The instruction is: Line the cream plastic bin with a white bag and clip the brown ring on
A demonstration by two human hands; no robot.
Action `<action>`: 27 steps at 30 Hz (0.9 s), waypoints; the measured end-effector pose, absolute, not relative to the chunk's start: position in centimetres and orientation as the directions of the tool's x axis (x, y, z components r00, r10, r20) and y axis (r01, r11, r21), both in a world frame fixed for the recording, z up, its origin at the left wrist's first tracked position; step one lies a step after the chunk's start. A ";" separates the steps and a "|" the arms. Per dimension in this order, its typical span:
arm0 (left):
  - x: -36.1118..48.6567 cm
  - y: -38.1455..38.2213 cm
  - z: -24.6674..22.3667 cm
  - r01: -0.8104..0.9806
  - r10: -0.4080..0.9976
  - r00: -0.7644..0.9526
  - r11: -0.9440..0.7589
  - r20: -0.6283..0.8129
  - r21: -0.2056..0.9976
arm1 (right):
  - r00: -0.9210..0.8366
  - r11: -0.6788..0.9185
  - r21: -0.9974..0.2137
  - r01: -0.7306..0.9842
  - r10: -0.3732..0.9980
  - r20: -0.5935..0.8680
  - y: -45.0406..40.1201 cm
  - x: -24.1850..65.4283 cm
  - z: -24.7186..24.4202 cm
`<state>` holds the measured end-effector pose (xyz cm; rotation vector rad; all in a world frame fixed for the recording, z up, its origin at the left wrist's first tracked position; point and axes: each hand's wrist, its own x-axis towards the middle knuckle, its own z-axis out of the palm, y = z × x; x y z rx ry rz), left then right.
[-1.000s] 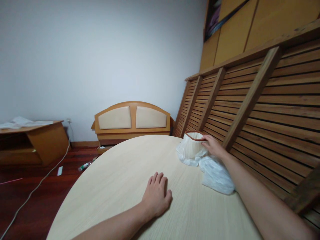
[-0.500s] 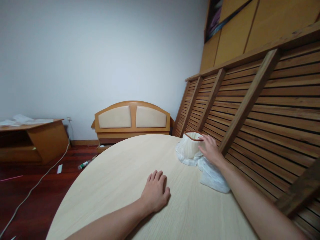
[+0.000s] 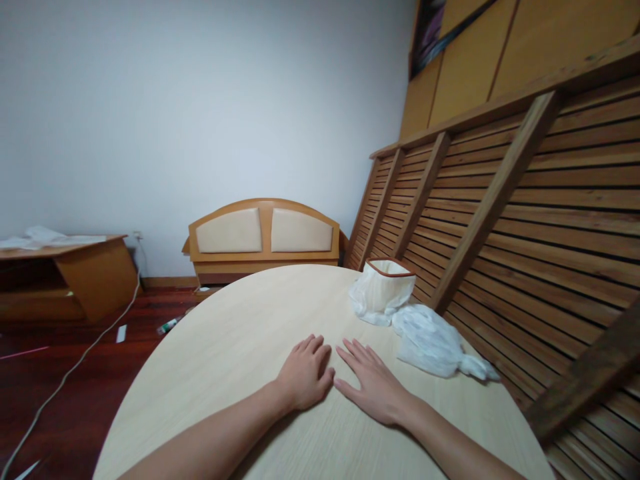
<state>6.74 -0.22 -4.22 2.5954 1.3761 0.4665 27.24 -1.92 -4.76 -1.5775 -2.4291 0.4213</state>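
Note:
My left hand (image 3: 306,373) rests on the round pale wooden table (image 3: 240,347), fingers loosely curved and apart, holding nothing. Just to its right lies my right hand (image 3: 371,381), palm down with fingers spread and nothing in it. Beyond them, near the table's right edge, stands a white bin (image 3: 385,287) with a brown rim and a thin white plastic bag gathered around its outside. A crumpled white plastic bag (image 3: 430,340) lies in front of the bin, its twisted end reaching toward the edge.
A large slatted wooden bed frame (image 3: 500,233) leans along the right, beneath wooden cabinets (image 3: 465,73). Behind the table is a headboard (image 3: 265,233) with cream panels. At the left stand a low wooden desk (image 3: 100,280) and a cable (image 3: 90,353) on the dark red floor.
My right hand has left the bin's rim and come back toward me, down onto the table beside my left hand. The bin and the bag stay in place.

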 end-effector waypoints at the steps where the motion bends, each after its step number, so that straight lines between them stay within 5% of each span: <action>1: 6.5 -0.1 -4.3 0.769 0.820 0.540 -0.572 0.189 0.285 | -0.405 0.383 -0.348 0.856 0.914 0.011 -2.1 27.2 -4.6; 19: 6.3 -0.2 -4.5 0.755 0.812 0.554 -0.583 0.184 0.299 | -0.427 0.435 -0.326 0.839 0.899 0.100 -2.0 27.4 -4.9; 23: 6.4 -0.2 -4.5 0.761 0.817 0.546 -0.577 0.188 0.297 | -0.391 0.460 -0.222 0.860 0.873 0.292 0.2 28.1 -3.3; 27: 6.4 -0.3 -4.3 0.769 0.824 0.540 -0.565 0.170 0.300 | -0.193 0.310 -0.114 0.944 0.800 0.568 5.7 30.7 0.3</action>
